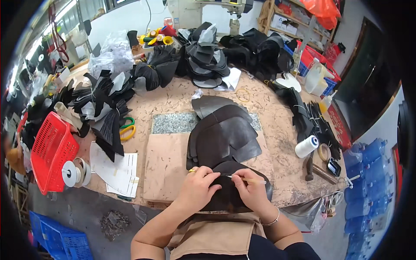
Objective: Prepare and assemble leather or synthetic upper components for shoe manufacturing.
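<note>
A black leather piece (225, 197) lies at the near edge of the worktable, in front of my apron. With its fingers bent and close together, my left hand (197, 189) holds the piece at its left side. My right hand (250, 193) pinches a slim pen (255, 180) with a yellowish barrel, its tip pointing left toward my left fingers. That tip meets the leather close to my left index finger. Just beyond both hands sits a stack of dark curved leather pieces (223, 132), overlapping one another on a tan board (167, 160).
Bundles of black leather pieces (203, 56) line the table's far side. Left are scissors (128, 132), paper patterns (123, 173) and a red basket (52, 151). Right are a white thread spool (306, 146), a hammer (309, 169) and a tape roll (324, 152). Blue water bottles (368, 186) stand beyond.
</note>
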### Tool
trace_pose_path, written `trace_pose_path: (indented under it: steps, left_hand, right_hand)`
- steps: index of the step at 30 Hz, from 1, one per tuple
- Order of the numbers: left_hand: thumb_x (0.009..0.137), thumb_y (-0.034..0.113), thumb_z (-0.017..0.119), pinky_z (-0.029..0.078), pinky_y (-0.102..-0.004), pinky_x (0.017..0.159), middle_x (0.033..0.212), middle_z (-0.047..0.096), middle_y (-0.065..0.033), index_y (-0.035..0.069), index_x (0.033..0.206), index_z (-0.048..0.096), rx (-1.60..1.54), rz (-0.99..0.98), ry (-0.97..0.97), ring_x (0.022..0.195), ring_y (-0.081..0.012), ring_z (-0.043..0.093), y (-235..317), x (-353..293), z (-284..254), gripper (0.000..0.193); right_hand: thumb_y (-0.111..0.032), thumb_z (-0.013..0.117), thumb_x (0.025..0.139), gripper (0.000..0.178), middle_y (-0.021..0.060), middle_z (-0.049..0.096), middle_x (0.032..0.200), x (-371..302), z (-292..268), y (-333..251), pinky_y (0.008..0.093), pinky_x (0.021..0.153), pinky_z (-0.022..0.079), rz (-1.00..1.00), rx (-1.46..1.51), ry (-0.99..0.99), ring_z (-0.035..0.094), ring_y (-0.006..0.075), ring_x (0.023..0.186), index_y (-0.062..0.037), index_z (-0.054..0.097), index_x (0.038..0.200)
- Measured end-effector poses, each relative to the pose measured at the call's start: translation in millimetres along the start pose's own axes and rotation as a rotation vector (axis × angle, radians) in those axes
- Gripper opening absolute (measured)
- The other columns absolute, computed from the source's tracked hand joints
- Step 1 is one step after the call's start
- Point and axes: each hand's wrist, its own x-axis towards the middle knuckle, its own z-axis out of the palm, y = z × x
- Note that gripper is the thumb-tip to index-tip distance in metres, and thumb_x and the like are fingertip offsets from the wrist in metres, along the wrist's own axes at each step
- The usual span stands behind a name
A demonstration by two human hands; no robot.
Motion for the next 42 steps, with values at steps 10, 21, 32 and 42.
trace_pose_path:
  steps: [10,21,32,42]
  left_hand:
    - [0.072,0.014,0.076,0.047,-0.0371,0.077,0.094,0.057,-0.0073,0.005,0.099,0.067,0.004,-0.023,0.025,0.088,-0.0273,0.055,1.0,-4.5,1.9,0.030]
    - [0.072,0.014,0.077,0.048,-0.0367,0.077,0.094,0.059,-0.0070,0.006,0.099,0.068,0.026,-0.029,0.029,0.089,-0.0268,0.056,1.3,-4.6,2.9,0.029]
    - [0.069,0.009,0.077,0.047,-0.0375,0.075,0.091,0.060,-0.0067,0.006,0.091,0.066,-0.015,-0.016,0.078,0.087,-0.0275,0.055,5.3,-0.4,2.1,0.024]
    - [0.078,0.003,0.068,0.050,-0.0353,0.077,0.086,0.063,-0.0116,0.003,0.095,0.060,-0.530,-0.200,0.217,0.085,-0.0291,0.062,-28.9,95.8,-22.9,0.019]
  right_hand:
    - [-0.012,0.064,0.089,0.010,0.0118,0.064,0.078,-0.1,2.0,2.3,0.0310,0.058,0.049,-0.063,-0.080,0.007,0.062,0.0246,0.063,-0.0019,0.062,0.089]
    - [-0.011,0.064,0.088,0.009,0.0125,0.064,0.079,0.0,2.8,0.3,0.0322,0.058,0.049,-0.042,-0.091,0.003,0.062,0.0256,0.064,-0.0021,0.062,0.088]
    - [-0.006,0.058,0.090,0.009,0.0087,0.062,0.071,-7.9,-8.9,8.0,0.0284,0.056,0.047,-0.032,0.197,0.137,0.060,0.0157,0.060,-0.0001,0.061,0.083]
    - [-0.003,0.047,0.096,0.005,0.0108,0.059,0.086,-17.5,-40.0,-3.9,0.0237,0.064,0.047,-0.288,0.479,0.406,0.054,0.0121,0.068,-0.0018,0.052,0.096]
